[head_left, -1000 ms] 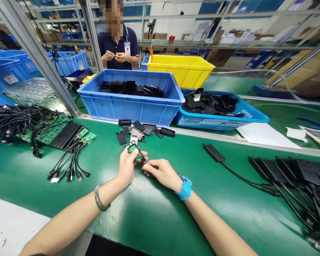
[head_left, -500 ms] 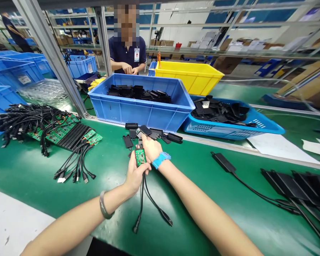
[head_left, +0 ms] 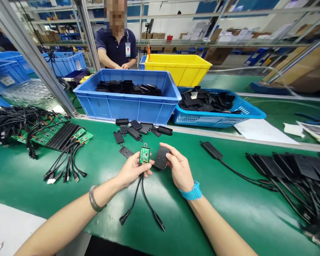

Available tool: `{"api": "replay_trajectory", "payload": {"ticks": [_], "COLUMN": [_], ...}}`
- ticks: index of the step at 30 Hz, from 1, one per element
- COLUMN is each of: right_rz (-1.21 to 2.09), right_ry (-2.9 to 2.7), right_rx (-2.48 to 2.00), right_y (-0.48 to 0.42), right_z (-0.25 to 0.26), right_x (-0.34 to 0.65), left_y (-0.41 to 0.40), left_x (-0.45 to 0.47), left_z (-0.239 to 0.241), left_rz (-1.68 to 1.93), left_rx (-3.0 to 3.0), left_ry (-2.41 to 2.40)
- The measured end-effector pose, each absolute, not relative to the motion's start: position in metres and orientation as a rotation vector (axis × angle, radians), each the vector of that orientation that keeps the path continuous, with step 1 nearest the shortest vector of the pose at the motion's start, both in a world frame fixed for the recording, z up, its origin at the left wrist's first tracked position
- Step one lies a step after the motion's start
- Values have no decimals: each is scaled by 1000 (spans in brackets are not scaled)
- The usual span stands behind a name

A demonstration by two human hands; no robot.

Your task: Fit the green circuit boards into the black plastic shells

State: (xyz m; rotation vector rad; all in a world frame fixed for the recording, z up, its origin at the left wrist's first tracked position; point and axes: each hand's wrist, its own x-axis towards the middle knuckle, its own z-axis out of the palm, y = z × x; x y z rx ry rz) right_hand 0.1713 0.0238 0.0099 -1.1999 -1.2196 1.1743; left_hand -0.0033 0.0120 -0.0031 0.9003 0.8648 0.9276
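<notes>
In my left hand (head_left: pixel 134 167) sits a green circuit board (head_left: pixel 144 155) inside a black casing half with a small loop at its top. Two black cables (head_left: pixel 146 199) hang from its lower end onto the bench. My right hand (head_left: pixel 180 167) grips a black plastic cover (head_left: pixel 161 157) by its right edge, just right of the board and apart from it. Behind my hands lie several loose black casing pieces (head_left: pixel 134 133), and one more casing piece (head_left: pixel 126 152) rests close to my left fingers.
A blue bin (head_left: pixel 125 106) and a blue basket (head_left: pixel 218 119) of black parts stand behind, near a yellow bin (head_left: pixel 178 71). Cabled boards (head_left: pixel 53 131) lie left. Finished-looking black units (head_left: pixel 288 167) lie right, with a single cabled unit (head_left: pixel 212 150). A co-worker (head_left: pixel 117 46) stands opposite.
My right hand has come back from the loose pieces with a black cover in its grip, and now holds it beside the board. The camera view has shifted slightly.
</notes>
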Motion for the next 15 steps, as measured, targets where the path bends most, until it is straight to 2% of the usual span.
{"api": "replay_trajectory", "payload": {"ticks": [3, 9, 15], "right_rz": [1109, 1195, 1020], "right_ry": [-1355, -1334, -1440], "right_rx": [-1210, -1154, -1259], "right_y": [16, 14, 11], "right_z": [15, 11, 5], "right_x": [165, 159, 155], "left_y": [12, 10, 7], "left_x": [-5, -4, -3], "left_z": [-2, 1, -5], "left_rz": [870, 831, 849], "left_rx": [916, 944, 1057], "left_ry": [830, 741, 831]}}
